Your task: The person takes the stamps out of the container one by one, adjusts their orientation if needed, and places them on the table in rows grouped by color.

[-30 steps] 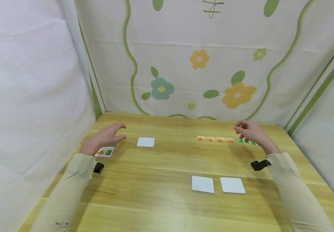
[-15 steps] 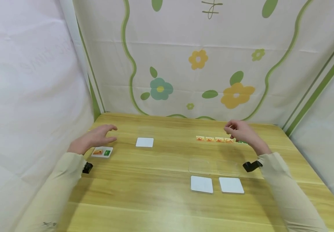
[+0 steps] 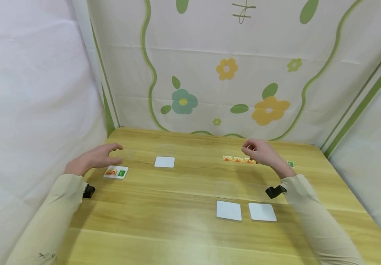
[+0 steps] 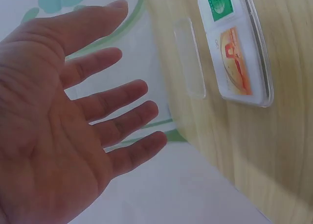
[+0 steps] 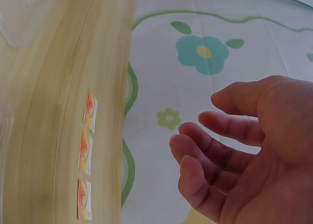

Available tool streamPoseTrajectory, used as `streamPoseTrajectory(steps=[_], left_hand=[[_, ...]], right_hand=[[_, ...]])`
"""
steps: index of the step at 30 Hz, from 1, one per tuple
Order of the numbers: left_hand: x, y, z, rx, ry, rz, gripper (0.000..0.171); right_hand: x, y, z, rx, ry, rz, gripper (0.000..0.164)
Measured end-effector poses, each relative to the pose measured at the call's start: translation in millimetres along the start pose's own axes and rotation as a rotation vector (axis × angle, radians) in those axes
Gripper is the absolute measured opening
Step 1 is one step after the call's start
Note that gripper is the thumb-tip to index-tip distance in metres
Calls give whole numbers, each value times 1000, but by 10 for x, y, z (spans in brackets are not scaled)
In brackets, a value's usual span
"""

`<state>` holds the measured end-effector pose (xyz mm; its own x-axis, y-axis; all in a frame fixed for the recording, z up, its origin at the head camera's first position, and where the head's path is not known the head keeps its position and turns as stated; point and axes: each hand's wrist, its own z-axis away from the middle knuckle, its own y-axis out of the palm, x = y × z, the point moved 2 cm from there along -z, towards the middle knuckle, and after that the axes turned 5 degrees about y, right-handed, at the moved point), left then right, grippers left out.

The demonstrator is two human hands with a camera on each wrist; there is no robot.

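My left hand (image 3: 94, 158) hovers at the far left of the table with fingers spread and nothing in it. Just below it lies a clear case (image 4: 237, 53) with a white insert, bearing one green and one orange stamp. A transparent lid (image 4: 190, 57) lies beside that case. My right hand (image 3: 264, 151) hangs above the row of small stamps, its fingers loosely curled and holding nothing. Several orange stamps (image 3: 238, 159) show left of it. One green stamp (image 3: 291, 164) shows to its right; the hand hides the others between.
Two clear cases with white inserts, one left (image 3: 228, 210) and one right (image 3: 262, 212), lie nearer me. A transparent lid (image 3: 226, 190) is behind the left one. Another white-insert case (image 3: 164, 162) lies left of centre. A flowered cloth (image 3: 203, 73) rises behind the wooden table (image 3: 157, 228).
Both hands have drifted left. The right hand has passed from over the green stamps to over the orange ones. The left hand has uncovered more of the stamp case. No stamp visibly moved.
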<state>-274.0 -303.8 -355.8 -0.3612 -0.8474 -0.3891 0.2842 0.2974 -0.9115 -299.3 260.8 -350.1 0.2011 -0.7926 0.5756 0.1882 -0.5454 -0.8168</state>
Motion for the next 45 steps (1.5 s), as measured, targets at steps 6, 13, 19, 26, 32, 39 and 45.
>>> streamPoseTrajectory(steps=[6,13,19,26,32,39,45], left_hand=[[135,33,54,55,-51,6,65],[251,72,143,87,-92,45,75],[280,96,198,87,-91,50,78],[361,130,283,81,-70,60,75],[431,175,310,58,-70,57,73],[537,286,270,33,-55,15,76],[551,363,253,12,-39,30,71]], right_hand=[[156,146,-86,29,-9,-8,27],[318,286,-140,53,-61,-17,21],[438,369,-149,73,-77,-38,22],[559,489,-185,92,-106,-83,21],[638,603,-207,119,-114,-108,22],[740,680,-227,150,-129,-96,21],[805,754,-261,187,-139,-85,25]])
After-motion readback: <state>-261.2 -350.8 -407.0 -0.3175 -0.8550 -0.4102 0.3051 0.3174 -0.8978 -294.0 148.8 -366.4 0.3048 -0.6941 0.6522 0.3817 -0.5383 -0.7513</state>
